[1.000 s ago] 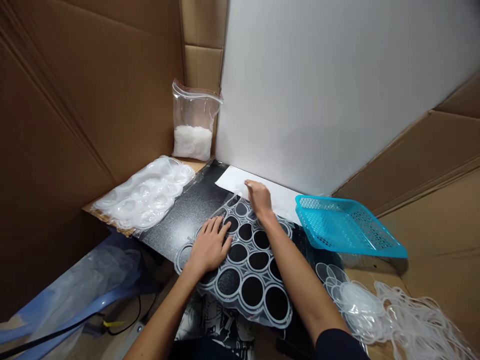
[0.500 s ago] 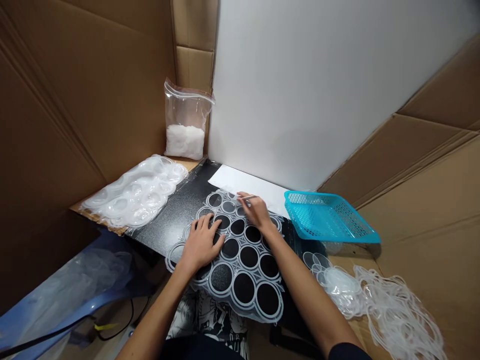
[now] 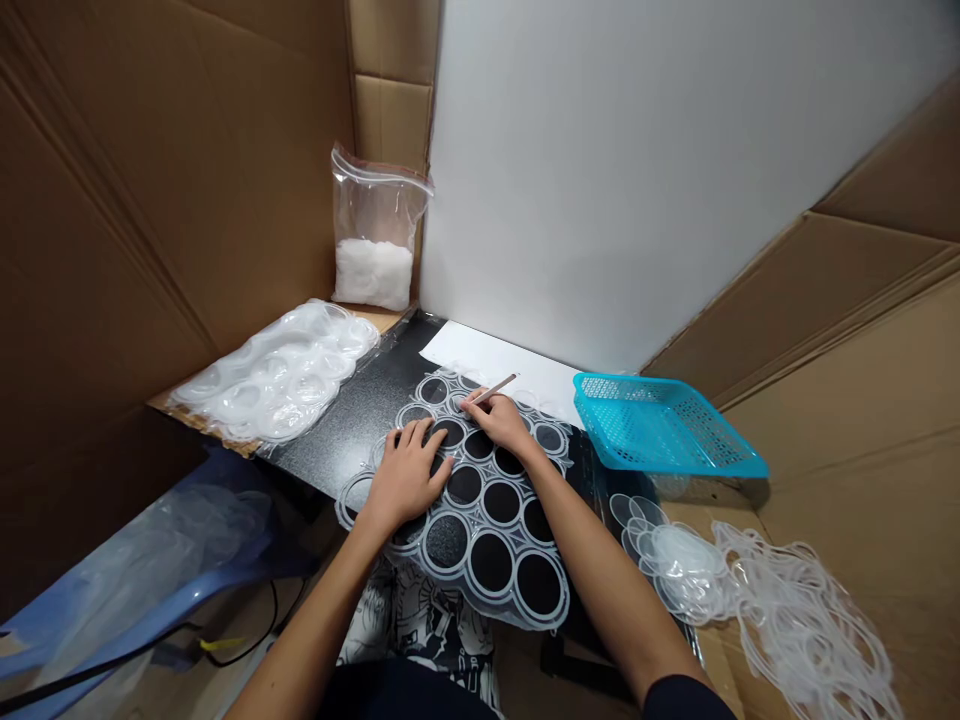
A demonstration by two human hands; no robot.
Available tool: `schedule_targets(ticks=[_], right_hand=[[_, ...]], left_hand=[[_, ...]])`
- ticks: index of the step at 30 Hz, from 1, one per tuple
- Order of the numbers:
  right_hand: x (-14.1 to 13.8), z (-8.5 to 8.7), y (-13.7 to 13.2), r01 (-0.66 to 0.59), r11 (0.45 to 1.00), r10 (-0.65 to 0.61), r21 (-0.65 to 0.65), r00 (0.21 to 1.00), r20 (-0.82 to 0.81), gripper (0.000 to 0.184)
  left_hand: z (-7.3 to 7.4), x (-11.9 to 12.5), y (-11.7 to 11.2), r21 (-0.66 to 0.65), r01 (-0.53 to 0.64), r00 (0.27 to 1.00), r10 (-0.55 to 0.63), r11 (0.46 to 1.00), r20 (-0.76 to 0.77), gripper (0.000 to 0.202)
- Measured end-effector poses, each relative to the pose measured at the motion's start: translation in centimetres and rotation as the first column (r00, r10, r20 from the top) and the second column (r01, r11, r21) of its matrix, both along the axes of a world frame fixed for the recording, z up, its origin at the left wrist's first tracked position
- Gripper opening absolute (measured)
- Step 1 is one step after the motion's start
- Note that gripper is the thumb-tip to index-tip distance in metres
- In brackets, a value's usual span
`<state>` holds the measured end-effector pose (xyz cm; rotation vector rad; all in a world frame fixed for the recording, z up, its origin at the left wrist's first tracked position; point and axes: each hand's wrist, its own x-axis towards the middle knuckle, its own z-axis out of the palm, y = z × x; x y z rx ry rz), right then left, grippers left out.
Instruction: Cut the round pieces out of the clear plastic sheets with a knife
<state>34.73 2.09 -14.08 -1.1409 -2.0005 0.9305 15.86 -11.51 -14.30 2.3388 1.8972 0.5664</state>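
The see-through sheet of rings (image 3: 480,522) lies on the black board (image 3: 352,430), right under both hands. The left hand (image 3: 405,478) is open and flat, pressing down on it. The right hand (image 3: 502,425) pinches a thin stick (image 3: 496,388) whose tip touches the sheet near the board's far edge.

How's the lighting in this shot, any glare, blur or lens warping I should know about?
Head view: soft, even light, the white wall brightest; a faint shadow under the blue basket; mild sheen on the clear plastic pile; left hand, right hand with its thin stick and the ring sheet all sharp; wide-angle stretch toward the corners.
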Motion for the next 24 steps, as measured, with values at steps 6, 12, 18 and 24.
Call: schedule_targets(ticks=[6, 12, 18, 24], right_hand=[[-0.1, -0.2, -0.2, 0.024, 0.999, -0.024, 0.042, 1.0, -0.01, 0.032], [-0.3, -0.6, -0.8, -0.164, 0.912, 0.083, 0.377, 0.972, 0.222, 0.028], [-1.1, 0.2, 0.6, -0.175, 0.85, -0.104, 0.496, 0.869, 0.485, 0.032], [1.7, 3.7, 3.5, 0.082, 0.784, -0.399, 0.615, 0.825, 0.399, 0.04]], left_hand=[[-0.2, 0.2, 0.1, -0.012, -0.029, 0.999, 0.029, 1.0, -0.016, 0.046], [-0.5, 0.3, 0.1, -0.042, -0.011, 0.999, 0.009, 0.999, -0.053, 0.05], [-0.3, 0.2, 0.0, -0.069, 0.008, 0.998, -0.013, 0.998, -0.068, 0.052], [-0.1, 0.2, -0.3, -0.047, -0.011, 1.0, 0.009, 0.999, -0.025, 0.05]])
